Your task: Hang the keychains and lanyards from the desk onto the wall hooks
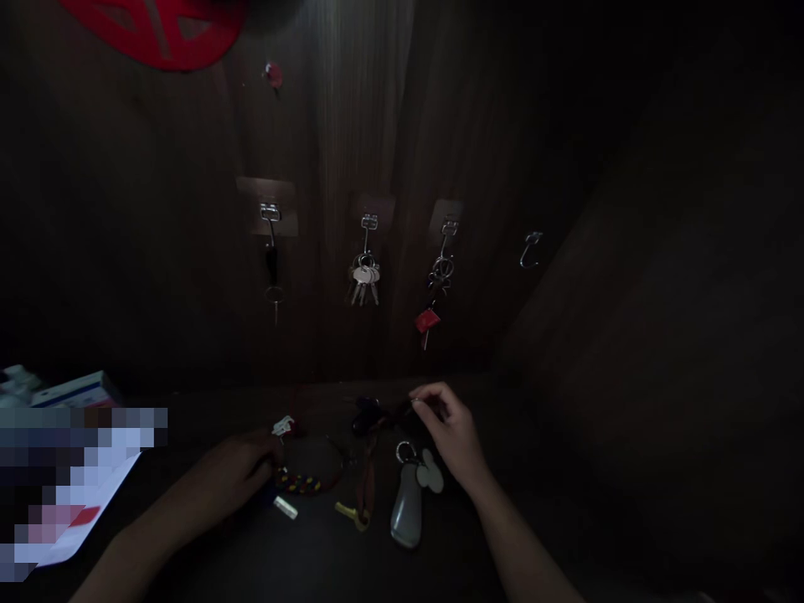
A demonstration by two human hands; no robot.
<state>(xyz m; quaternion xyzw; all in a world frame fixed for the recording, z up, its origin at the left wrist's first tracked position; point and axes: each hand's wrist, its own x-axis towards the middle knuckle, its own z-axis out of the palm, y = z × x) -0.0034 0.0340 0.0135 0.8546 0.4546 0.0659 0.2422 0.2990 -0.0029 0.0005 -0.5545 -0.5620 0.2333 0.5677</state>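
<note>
My left hand [242, 469] is low on the left, its fingers bent around the left end of a braided cord [300, 483] with coloured strands; the grip is partly lost in shadow. A small white and red charm [284, 425] lies by its fingertips, and a pale tag [286, 507] just below. My right hand [450, 431] pinches a small dark thing between thumb and forefinger; its kind is too dark to tell. Left of that lies a black bunch [369, 416]. Below are a brown strap with a brass key [353, 512] and a grey fob [408, 507] with a ring and a pale round-lobed tag [430, 471].
On the dark wooden wall, hooks hold a black key fob [271, 264], a bunch of silver keys [364, 276] and keys with a red tag [428, 320]. A bare hook [531, 251] is farther right. Boxes and white paper [104, 507] lie left; a red ornament [169, 42] hangs above.
</note>
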